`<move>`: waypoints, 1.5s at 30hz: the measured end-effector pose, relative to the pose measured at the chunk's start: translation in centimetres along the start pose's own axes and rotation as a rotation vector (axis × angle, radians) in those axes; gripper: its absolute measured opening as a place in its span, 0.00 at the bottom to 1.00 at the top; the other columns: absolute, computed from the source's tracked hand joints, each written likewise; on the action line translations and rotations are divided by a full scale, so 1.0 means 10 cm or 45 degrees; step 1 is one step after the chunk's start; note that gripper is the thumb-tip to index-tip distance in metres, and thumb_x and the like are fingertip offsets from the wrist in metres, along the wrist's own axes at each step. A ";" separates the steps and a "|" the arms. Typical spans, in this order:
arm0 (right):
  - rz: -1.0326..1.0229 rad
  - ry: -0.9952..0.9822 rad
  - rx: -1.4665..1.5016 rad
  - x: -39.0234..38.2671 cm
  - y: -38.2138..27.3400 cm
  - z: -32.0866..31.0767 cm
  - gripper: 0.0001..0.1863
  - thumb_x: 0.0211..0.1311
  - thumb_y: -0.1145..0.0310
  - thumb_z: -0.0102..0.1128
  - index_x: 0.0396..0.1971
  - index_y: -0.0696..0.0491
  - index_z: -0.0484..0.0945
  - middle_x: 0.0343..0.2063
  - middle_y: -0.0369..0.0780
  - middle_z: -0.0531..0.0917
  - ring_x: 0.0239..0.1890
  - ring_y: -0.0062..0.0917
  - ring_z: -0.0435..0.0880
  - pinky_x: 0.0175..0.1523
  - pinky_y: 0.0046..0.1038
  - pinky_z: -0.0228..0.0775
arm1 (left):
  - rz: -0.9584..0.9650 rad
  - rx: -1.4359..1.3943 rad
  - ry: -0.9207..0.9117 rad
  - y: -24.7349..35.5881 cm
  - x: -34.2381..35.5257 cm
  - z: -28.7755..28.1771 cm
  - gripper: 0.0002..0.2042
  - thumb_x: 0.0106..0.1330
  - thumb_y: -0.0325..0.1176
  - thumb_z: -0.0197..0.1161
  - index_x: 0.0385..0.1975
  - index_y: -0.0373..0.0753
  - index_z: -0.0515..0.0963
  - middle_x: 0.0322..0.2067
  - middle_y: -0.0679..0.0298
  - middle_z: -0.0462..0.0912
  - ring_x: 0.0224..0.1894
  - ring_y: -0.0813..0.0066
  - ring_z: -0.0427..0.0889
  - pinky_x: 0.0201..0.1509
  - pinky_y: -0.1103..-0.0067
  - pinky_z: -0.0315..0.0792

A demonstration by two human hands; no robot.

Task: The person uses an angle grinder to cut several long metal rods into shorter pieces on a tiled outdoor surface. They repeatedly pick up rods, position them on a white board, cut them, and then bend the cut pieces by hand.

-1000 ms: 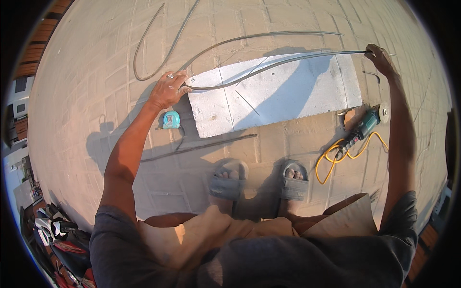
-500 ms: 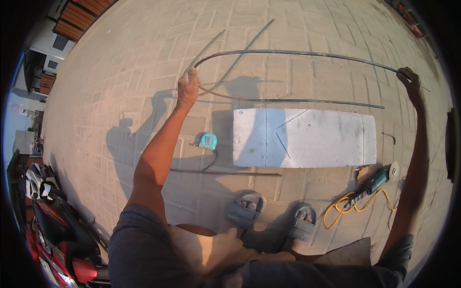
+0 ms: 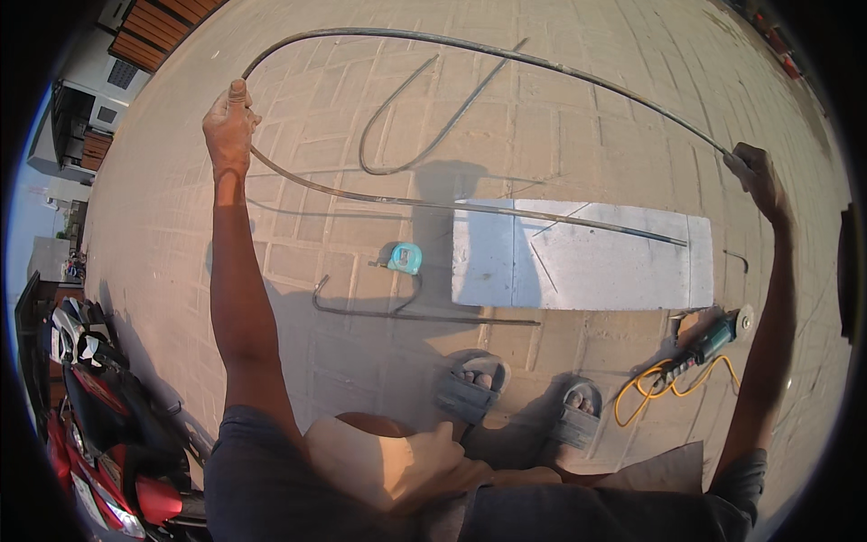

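Observation:
A long metal rod (image 3: 506, 54), bent into a U, is held up between my two hands. My left hand (image 3: 231, 131) is closed round its curved end at the far left. My right hand (image 3: 760, 181) grips the tip of its upper leg at the right. The lower leg of the rod hangs free and passes over a white rectangular block (image 3: 623, 275) marked with dark lines. Below my left hand a turquoise tape measure (image 3: 405, 258) lies on the paving, beside a thinner hooked rod (image 3: 433, 318).
Another U-bent rod (image 3: 397, 170) lies on the brick paving (image 3: 316, 226) beyond the block. At the right is an angle grinder (image 3: 709, 339) with a yellow cord (image 3: 646, 393). My sandalled feet (image 3: 474, 384) are near the block. A red motorcycle (image 3: 99, 434) stands at lower left.
My left hand has moved left and farther out with the rod's bend. The right hand has dropped slightly, and the lower leg now crosses over the block.

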State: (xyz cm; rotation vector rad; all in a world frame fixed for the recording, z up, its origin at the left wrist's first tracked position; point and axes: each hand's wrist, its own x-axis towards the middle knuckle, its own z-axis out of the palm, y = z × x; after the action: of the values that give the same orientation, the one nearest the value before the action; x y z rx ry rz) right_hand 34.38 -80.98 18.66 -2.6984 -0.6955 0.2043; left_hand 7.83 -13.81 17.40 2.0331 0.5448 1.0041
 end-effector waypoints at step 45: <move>0.151 0.025 -0.348 -0.92 0.04 0.38 0.18 0.61 0.56 0.64 0.36 0.58 0.85 0.29 0.47 0.84 0.32 0.36 0.82 0.40 0.38 0.71 | 0.139 0.565 -1.007 -0.46 -1.79 -0.29 0.36 0.72 0.64 0.46 0.58 0.34 0.76 0.53 0.43 0.80 0.59 0.46 0.77 0.63 0.63 0.70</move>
State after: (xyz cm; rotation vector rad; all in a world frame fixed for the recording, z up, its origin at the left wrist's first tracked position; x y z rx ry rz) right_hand 25.67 -84.71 15.49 -3.0014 -0.5957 0.1184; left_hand -5.29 -21.47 6.53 2.6401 0.2323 0.0657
